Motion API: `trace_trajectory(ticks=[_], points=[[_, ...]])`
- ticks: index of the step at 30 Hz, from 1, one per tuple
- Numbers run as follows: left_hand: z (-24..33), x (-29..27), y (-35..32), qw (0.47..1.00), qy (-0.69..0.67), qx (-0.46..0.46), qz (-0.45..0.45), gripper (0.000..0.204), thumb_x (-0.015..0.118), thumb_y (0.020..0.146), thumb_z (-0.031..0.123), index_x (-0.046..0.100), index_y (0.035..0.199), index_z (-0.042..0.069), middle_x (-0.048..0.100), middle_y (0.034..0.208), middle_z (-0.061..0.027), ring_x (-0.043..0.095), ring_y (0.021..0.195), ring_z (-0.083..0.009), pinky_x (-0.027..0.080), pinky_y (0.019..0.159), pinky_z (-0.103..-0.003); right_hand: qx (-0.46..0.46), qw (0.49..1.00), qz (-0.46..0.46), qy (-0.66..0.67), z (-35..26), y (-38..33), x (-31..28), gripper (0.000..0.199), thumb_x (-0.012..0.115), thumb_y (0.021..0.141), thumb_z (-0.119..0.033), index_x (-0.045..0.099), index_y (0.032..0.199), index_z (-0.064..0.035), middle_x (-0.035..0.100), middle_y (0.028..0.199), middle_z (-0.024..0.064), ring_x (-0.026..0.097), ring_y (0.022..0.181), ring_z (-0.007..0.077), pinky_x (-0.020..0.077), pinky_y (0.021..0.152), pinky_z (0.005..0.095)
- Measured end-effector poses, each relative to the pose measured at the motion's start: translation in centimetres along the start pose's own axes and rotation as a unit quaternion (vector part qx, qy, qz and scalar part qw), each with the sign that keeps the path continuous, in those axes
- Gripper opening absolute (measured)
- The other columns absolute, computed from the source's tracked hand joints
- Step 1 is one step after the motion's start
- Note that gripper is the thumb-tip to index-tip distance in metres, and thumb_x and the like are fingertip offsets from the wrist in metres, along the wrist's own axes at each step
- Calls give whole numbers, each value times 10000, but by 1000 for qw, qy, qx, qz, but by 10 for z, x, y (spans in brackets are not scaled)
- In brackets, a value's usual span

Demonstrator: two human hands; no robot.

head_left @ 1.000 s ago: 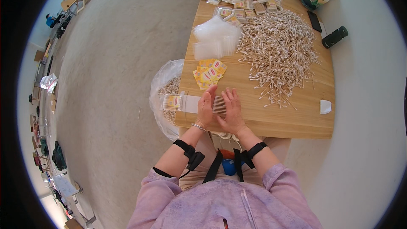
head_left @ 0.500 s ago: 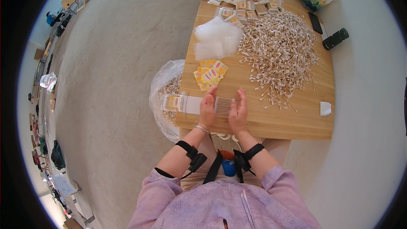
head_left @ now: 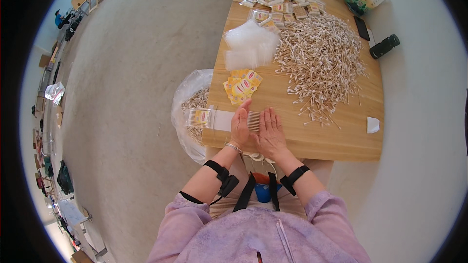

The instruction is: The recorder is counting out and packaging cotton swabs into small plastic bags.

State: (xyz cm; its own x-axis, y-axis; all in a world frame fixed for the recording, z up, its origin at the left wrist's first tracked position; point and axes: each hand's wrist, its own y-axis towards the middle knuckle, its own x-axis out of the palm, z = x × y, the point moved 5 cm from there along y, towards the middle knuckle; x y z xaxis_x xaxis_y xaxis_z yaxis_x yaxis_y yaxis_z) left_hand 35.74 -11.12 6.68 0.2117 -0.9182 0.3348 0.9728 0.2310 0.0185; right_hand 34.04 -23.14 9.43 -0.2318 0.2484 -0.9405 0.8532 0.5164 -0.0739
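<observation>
A neat row of cotton swabs (head_left: 253,121) lies on the table between my two hands. My left hand (head_left: 239,126) stands on its edge at the row's left side, fingers stretched out. Palm down, my right hand (head_left: 271,132) lies flat, its straight fingers covering the right part of the row. Left of my left hand, a white strip (head_left: 223,121) runs to a clear packet of swabs with a yellow card (head_left: 199,117) at the table's left edge. Just beyond my hands is a small pile of yellow cards (head_left: 242,86).
A large heap of loose swabs (head_left: 321,63) covers the table's right side. Clear bags (head_left: 249,46) and filled packets (head_left: 282,5) lie farther back. A phone (head_left: 361,28), a dark bottle (head_left: 384,46) and a white piece (head_left: 373,125) line the right. A swab-filled bag (head_left: 181,97) stands beside the table.
My right hand has turned from standing on its edge to palm down and shifted left onto the swab row. My left hand has barely moved.
</observation>
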Motion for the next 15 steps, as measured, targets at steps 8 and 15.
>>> trace_trajectory(ticks=[8,15], points=[[12,-4,-4,995,95,-32,-17,485,397,996,348,453,1318,-10,473,1346,-151,407,1276,-233,306,1066,-334,12,999,-14,-42,-8,0,-4,943,508,835,-554,164,1421,101,104,1508,273,53,1422,379,33,1155,462],[62,13,-59,764,595,108,-225,502,575,872,279,481,1327,90,529,1042,-129,492,974,-296,387,887,-400,24,994,-34,-105,2,-2,3,1048,606,743,-552,139,1429,88,81,1516,258,65,1424,370,58,1155,459]])
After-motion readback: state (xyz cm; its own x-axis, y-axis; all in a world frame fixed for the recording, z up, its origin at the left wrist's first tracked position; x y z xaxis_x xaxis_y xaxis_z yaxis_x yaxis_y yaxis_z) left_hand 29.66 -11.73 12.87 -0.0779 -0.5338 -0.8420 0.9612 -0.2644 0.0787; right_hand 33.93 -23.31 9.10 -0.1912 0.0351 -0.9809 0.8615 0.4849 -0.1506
